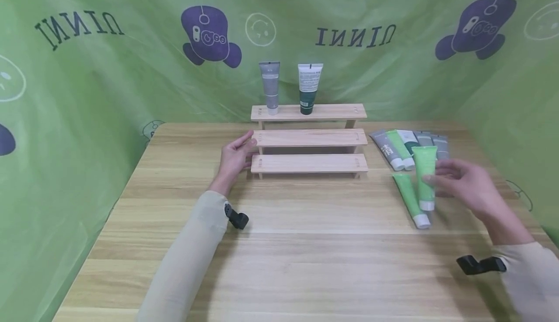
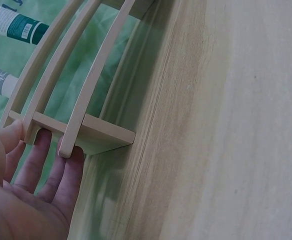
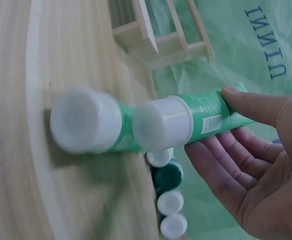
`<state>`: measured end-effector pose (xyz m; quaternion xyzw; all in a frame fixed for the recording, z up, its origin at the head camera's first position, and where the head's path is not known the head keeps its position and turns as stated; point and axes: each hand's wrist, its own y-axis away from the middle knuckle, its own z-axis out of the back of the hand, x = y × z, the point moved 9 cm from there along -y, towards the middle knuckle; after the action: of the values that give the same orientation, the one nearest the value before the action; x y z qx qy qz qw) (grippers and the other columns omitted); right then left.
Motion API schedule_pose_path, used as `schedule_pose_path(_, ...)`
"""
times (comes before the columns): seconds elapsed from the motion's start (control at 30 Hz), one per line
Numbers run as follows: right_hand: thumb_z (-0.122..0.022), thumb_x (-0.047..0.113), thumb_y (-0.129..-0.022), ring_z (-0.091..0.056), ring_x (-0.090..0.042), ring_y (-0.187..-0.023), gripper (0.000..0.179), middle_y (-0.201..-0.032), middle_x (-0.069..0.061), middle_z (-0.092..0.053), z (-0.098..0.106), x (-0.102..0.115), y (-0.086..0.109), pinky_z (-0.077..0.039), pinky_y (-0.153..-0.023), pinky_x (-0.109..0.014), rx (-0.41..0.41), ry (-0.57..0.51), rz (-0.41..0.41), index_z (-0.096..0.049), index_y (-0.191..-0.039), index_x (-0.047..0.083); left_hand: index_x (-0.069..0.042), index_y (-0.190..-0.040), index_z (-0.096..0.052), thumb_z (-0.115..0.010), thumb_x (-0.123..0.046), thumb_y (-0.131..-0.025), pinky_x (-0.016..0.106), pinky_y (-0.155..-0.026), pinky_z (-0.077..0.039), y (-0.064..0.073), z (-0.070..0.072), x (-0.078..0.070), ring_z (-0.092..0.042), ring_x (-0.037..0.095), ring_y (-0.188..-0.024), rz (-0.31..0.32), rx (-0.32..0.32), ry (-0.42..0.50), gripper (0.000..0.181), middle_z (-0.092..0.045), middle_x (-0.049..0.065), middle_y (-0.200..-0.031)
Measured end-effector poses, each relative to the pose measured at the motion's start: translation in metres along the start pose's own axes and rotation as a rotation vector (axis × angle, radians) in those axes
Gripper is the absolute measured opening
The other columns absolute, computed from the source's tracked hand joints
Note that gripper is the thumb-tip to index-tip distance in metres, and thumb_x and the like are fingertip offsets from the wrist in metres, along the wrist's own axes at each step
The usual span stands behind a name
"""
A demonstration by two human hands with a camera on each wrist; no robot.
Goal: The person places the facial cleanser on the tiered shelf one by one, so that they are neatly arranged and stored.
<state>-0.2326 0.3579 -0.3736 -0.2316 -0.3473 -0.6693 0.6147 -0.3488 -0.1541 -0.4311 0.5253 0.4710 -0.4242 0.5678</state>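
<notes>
My left hand (image 1: 236, 157) grips the left end of a three-tier wooden rack (image 1: 309, 137), thumb by the middle shelf and fingers against the side support (image 2: 106, 132). On the top shelf a grey tube (image 1: 271, 87) and a white-and-dark-green tube (image 1: 309, 89) stand on their caps. Over at the right, my right hand (image 1: 467, 186) pinches a light green tube (image 3: 211, 115) between thumb and fingers, its white cap pointing down. Below it on the table lies another light green tube (image 1: 408, 196), partly overlapped in the head view.
Behind the right hand, several tubes lie in a row, among them a grey tube (image 1: 386, 147), a green tube (image 1: 399, 145) and a white-and-dark-green tube (image 1: 409, 140). A green printed curtain (image 1: 144, 79) hangs behind the wooden table (image 1: 305, 254).
</notes>
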Motion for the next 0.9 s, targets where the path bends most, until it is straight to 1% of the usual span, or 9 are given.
schedule_pose_path(0.07, -0.071, 0.037, -0.095, -0.067, -0.004, -0.083, 0.075, -0.131, -0.036, -0.052, -0.001, 0.006, -0.001, -0.061, -0.073, -0.029, -0.018, -0.010, 0.021, -0.039, -0.143, -0.010, -0.030, -0.140, -0.059, -0.071, -0.033, -0.095, 0.039, -0.087, -0.061, 0.000, 0.000, 0.000, -0.069, 0.029, -0.107, 0.006, 0.002, 0.002, 0.047, -0.062, 0.006, -0.138)
schedule_pose_path(0.17, -0.072, 0.034, -0.095, -0.065, 0.000, -0.083, 0.071, -0.129, -0.034, -0.054, -0.003, 0.015, -0.004, -0.062, -0.073, -0.028, -0.040, -0.030, 0.044, -0.042, -0.142, -0.010, -0.030, -0.139, -0.060, -0.072, -0.033, -0.095, 0.039, -0.087, -0.061, 0.000, 0.000, 0.000, -0.069, 0.029, -0.106, 0.007, 0.003, 0.003, 0.046, -0.062, 0.006, -0.138)
schedule_pose_path(0.27, -0.073, 0.032, -0.095, -0.065, 0.000, -0.083, 0.067, -0.125, -0.030, -0.057, -0.006, 0.024, -0.006, -0.063, -0.074, -0.031, -0.056, -0.048, 0.061, -0.044, -0.140, -0.009, -0.030, -0.139, -0.060, -0.071, -0.032, -0.095, 0.039, -0.086, -0.061, 0.000, 0.000, -0.001, -0.069, 0.030, -0.107, 0.004, 0.005, 0.002, 0.046, -0.062, 0.007, -0.137)
schedule_pose_path(0.37, -0.073, 0.030, -0.095, -0.066, -0.001, -0.084, 0.065, -0.123, -0.027, -0.057, -0.010, 0.032, -0.009, -0.063, -0.076, -0.036, -0.053, -0.077, 0.075, -0.044, -0.139, -0.009, -0.030, -0.139, -0.060, -0.071, -0.032, -0.095, 0.039, -0.087, -0.061, 0.000, 0.000, -0.001, -0.069, 0.031, -0.107, 0.005, 0.006, 0.001, 0.045, -0.063, 0.007, -0.136)
schedule_pose_path(0.47, -0.073, 0.030, -0.094, -0.066, -0.002, -0.085, 0.064, -0.123, -0.027, -0.057, -0.014, 0.040, -0.011, -0.063, -0.076, -0.036, -0.059, -0.090, 0.092, -0.046, -0.137, -0.008, -0.031, -0.138, -0.061, -0.071, -0.032, -0.095, 0.039, -0.087, -0.061, 0.000, 0.000, 0.000, -0.069, 0.030, -0.106, 0.007, 0.001, 0.001, 0.044, -0.063, 0.006, -0.136)
schedule_pose_path(0.57, -0.074, 0.029, -0.094, -0.065, 0.001, -0.086, 0.062, -0.124, -0.026, -0.057, -0.017, 0.048, -0.014, -0.063, -0.075, -0.033, -0.069, -0.102, 0.112, -0.046, -0.136, -0.008, -0.031, -0.138, -0.061, -0.071, -0.032, -0.095, 0.040, -0.087, -0.060, -0.001, 0.001, 0.000, -0.070, 0.030, -0.106, 0.011, -0.003, 0.000, 0.044, -0.063, 0.006, -0.137)
schedule_pose_path(0.7, -0.074, 0.024, -0.094, -0.065, 0.002, -0.088, 0.058, -0.116, -0.012, -0.063, -0.022, 0.058, -0.019, -0.062, -0.075, -0.029, -0.083, -0.137, 0.137, -0.047, -0.135, -0.007, -0.031, -0.138, -0.061, -0.071, -0.033, -0.094, 0.040, -0.088, -0.060, -0.001, 0.001, 0.001, -0.069, 0.031, -0.107, 0.013, 0.000, 0.003, 0.045, -0.062, 0.006, -0.138)
schedule_pose_path(0.8, -0.076, 0.022, -0.093, -0.066, -0.001, -0.086, 0.055, -0.109, -0.001, -0.064, -0.024, 0.066, -0.023, -0.062, -0.074, -0.028, -0.096, -0.157, 0.156, -0.049, -0.132, -0.006, -0.031, -0.138, -0.061, -0.072, -0.034, -0.094, 0.040, -0.087, -0.060, 0.000, 0.001, 0.001, -0.069, 0.031, -0.108, 0.011, 0.001, 0.001, 0.045, -0.062, 0.006, -0.137)
schedule_pose_path(0.9, -0.075, 0.021, -0.093, -0.067, -0.003, -0.085, 0.052, -0.108, -0.002, -0.065, -0.028, 0.074, -0.027, -0.063, -0.074, -0.029, -0.108, -0.178, 0.172, -0.050, -0.129, -0.006, -0.031, -0.138, -0.061, -0.072, -0.036, -0.094, 0.040, -0.086, -0.061, 0.000, 0.001, 0.001, -0.069, 0.031, -0.107, 0.008, 0.001, -0.006, 0.046, -0.063, 0.006, -0.137)
